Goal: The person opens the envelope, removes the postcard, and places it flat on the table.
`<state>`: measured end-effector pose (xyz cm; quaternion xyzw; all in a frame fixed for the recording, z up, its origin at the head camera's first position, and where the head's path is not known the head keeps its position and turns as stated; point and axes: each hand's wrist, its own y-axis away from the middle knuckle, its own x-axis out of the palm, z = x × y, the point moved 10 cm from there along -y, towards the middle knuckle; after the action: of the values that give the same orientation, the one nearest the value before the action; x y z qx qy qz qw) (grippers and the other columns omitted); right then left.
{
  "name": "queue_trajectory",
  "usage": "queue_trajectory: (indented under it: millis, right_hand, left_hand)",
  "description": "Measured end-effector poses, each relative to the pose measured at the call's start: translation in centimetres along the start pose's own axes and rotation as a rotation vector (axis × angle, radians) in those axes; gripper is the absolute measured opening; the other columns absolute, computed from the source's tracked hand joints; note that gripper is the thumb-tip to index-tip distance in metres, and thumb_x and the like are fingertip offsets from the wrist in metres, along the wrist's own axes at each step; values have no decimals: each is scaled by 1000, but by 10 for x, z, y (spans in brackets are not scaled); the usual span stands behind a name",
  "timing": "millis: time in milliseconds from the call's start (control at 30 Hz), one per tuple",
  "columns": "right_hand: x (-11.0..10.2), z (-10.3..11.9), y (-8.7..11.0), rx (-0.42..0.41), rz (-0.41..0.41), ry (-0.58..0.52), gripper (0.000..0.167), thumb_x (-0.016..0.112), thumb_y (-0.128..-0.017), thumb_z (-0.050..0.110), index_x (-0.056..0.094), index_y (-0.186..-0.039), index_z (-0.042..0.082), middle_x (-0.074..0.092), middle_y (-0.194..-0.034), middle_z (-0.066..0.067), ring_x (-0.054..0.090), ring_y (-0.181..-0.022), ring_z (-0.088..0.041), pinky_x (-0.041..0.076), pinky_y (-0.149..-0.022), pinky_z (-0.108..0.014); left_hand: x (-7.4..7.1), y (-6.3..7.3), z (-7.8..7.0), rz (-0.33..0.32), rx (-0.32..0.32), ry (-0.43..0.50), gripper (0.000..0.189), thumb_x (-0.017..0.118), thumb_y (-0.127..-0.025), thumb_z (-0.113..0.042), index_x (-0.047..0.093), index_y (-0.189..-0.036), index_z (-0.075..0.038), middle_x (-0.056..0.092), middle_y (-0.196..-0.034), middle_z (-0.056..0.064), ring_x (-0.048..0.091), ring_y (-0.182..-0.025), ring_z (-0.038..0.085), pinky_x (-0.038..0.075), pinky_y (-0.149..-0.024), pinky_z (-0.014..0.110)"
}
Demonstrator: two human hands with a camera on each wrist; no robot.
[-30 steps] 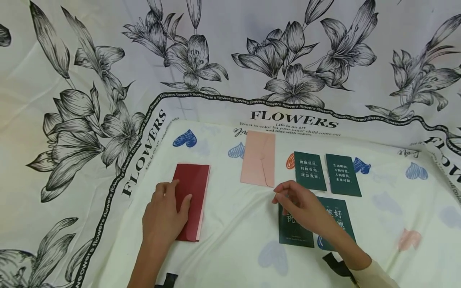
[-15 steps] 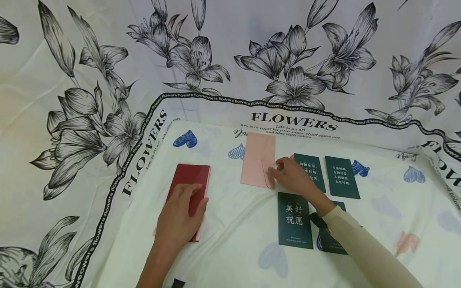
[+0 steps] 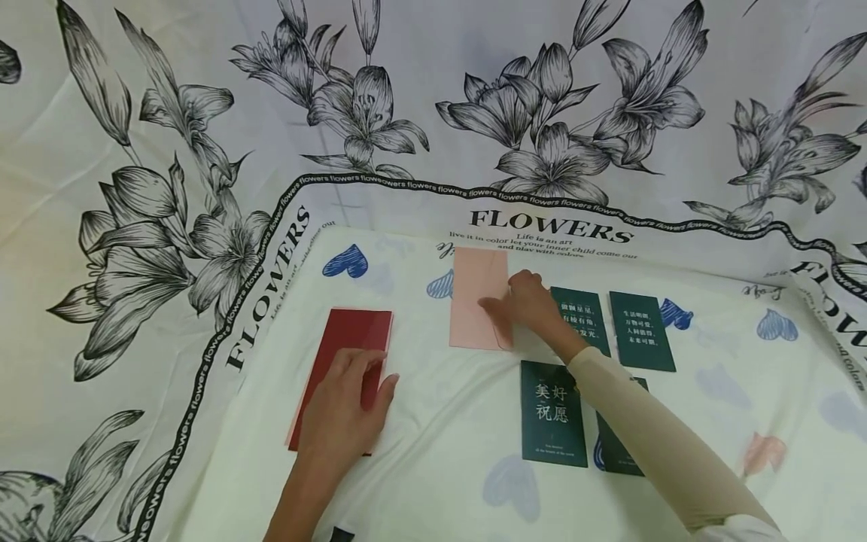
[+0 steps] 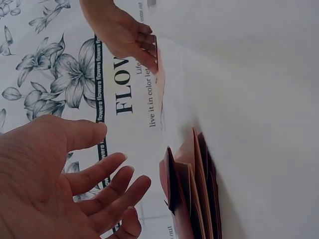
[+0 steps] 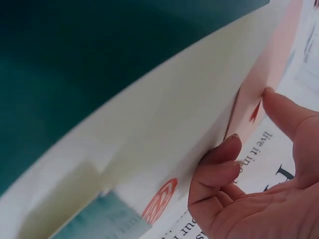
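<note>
My left hand (image 3: 345, 406) is held over a stack of dark red envelopes (image 3: 342, 327), thumb and fingers loosely bent and apart. In the left wrist view a gap separates this hand (image 4: 94, 174) from the stack, whose layered edges (image 4: 192, 184) show red and pink paper. Farther right, my right hand (image 3: 528, 301) is at a pink envelope (image 3: 477, 293) lying on the cloth. Its thumb rests on the envelope's face and the other fingers curl at the right edge. The right wrist view shows the thumb of this hand (image 5: 264, 189) touching the pink paper (image 5: 254, 104).
Dark green printed cards lie right of the envelope: one (image 3: 643, 331) at the far right, one (image 3: 582, 320) partly under the right forearm. Nearer are another card (image 3: 552, 414) and one (image 3: 619, 444) mostly covered by the sleeve. A flower-and-heart-patterned cloth (image 3: 420, 482) lies beneath everything.
My right hand has moved up and left from the green cards to the pink envelope, which has shifted slightly left. The left hand has slid right and down over the red stack, whose layers have spread.
</note>
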<state>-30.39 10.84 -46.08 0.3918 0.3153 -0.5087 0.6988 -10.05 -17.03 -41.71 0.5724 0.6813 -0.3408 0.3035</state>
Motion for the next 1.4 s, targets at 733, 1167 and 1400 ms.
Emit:
queue_trajectory:
  millis: [733, 1167, 1400]
  right_hand:
    - [-2, 26, -1, 68, -107, -146, 80, 75, -92, 24, 29, -145, -15, 55, -129, -35, 62, -112, -45, 53, -96, -56]
    - [1, 12, 6, 18, -64, -189, 48, 74, -96, 28, 54, -126, -4, 65, -112, -20, 60, -97, -30, 48, -82, -42]
    - [-18, 15, 28, -47, -60, -411, 61, 75, -99, 30, 44, -143, 1, 69, -125, -25, 68, -110, -34, 54, -87, -46]
  left_hand:
    - [13, -1, -25, 17, 62, 34, 38, 75, -98, -38, 68, -131, -22, 60, -132, 1, 69, -104, 23, 59, -74, 41]
    - [19, 4, -35, 54, 85, 56, 36, 74, -99, -36, 68, -131, -22, 61, -130, 2, 70, -103, 24, 58, -73, 38]
    - [16, 4, -37, 40, 84, 83, 35, 75, -99, -35, 67, -132, -24, 61, -128, -2, 68, -110, 21, 59, -74, 36]
